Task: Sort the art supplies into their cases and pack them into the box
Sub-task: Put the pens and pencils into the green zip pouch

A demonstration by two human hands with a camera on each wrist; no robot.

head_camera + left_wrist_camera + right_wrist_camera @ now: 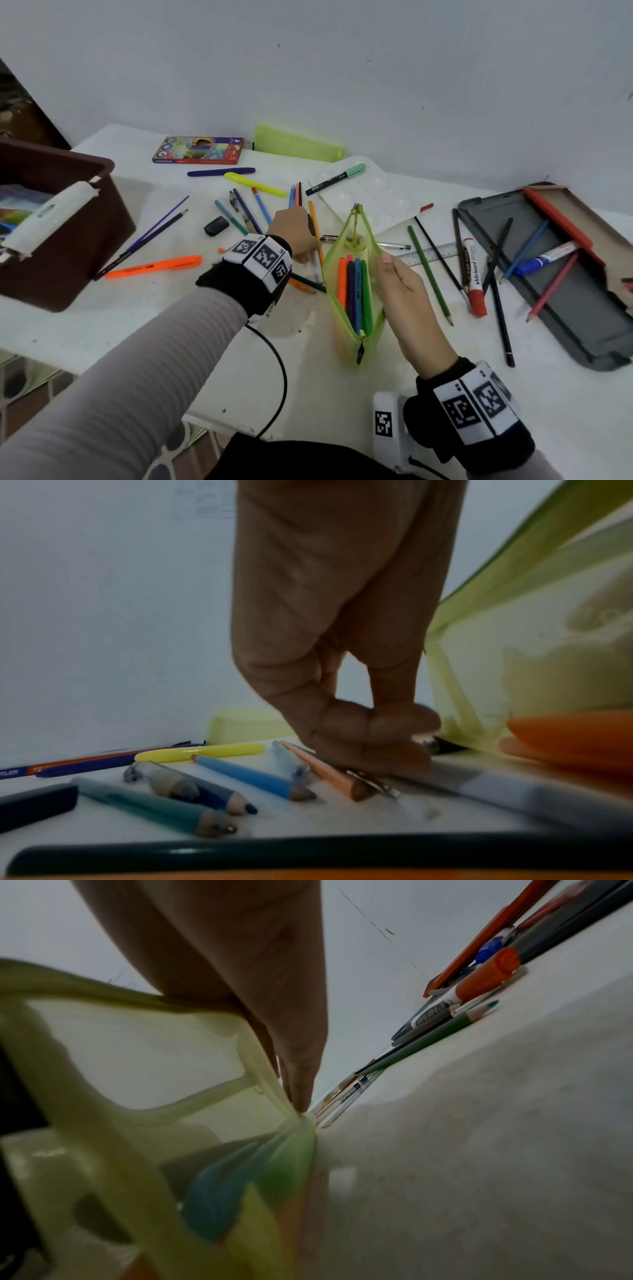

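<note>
Green mesh pencil case (354,291) is held open near the middle of the white table (513,377), markers seen inside | its right rim is pinched by the right hand (407,301) | a pen (479,785) beside the case is pinched by the curled fingertips (359,729) of the left hand (294,233) | brown box (68,222) is set at far left.

A translucent lime-green zip pouch (354,294) stands open on the white surface (342,394), holding coloured markers. The right hand (407,301) pinches its rim; the left hand (294,233) reaches among scattered pencils beside it. A brown plastic box (58,233) sits far left.
</note>
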